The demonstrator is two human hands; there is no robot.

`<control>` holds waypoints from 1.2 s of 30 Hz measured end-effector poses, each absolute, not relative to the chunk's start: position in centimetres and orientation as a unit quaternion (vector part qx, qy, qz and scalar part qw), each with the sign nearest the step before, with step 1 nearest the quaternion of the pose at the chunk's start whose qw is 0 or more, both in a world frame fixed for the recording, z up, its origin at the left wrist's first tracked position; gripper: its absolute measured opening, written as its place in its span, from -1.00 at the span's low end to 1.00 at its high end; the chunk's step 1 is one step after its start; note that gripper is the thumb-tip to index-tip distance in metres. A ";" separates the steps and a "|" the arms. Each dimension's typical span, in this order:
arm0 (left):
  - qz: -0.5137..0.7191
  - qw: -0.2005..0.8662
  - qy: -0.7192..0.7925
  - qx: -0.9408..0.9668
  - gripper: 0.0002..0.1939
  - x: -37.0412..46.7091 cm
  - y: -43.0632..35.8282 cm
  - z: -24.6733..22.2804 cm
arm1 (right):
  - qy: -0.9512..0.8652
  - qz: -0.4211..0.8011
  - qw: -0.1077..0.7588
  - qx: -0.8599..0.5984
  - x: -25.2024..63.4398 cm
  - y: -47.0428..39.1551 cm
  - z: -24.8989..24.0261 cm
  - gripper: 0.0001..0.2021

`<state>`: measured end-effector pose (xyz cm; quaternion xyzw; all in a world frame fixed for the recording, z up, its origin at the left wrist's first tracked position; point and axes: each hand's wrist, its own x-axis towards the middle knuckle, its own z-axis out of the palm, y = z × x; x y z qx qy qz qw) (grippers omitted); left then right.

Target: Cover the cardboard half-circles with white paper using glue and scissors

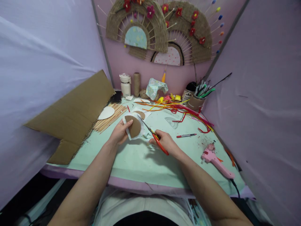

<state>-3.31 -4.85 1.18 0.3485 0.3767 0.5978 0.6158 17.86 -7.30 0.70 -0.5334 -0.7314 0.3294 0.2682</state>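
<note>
My left hand (119, 131) pinches a brown cardboard half-disc (134, 126) backed by white material (130, 137) that sticks out around its edge. My right hand (166, 142) is closed on the handles of orange-handled scissors (160, 143). The scissor blades point up and left, with their tips by the upper right edge of the held piece. A small pale scrap (147, 136) hangs between the piece and my right hand. Another brown cardboard piece (140, 115) lies on white sheet just behind the blades.
Left are a large cardboard sheet (72, 110), thin wooden sticks (110, 117) and a white oval (107, 112). Right lie a pink glue gun (217, 162), a red marker (186, 135) and a protractor (172, 122). Behind are coloured pipe cleaners (174, 107), a white bottle (125, 85) and a tool-filled can (197, 102).
</note>
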 end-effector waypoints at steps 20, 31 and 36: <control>0.571 0.607 0.375 0.408 -0.49 -3.1 -5.2 1.1 | -0.740 0.334 0.245 -0.530 18.0 -7.4 0.9 -0.74; 0.562 0.601 0.393 0.410 -0.60 -3.7 -4.8 0.8 | -0.736 0.323 0.252 -0.538 18.1 -7.2 0.8 -0.69; 0.547 0.589 0.413 0.428 -0.60 -4.3 -4.7 1.0 | -0.749 0.306 0.237 -0.538 18.4 -7.2 0.9 -0.74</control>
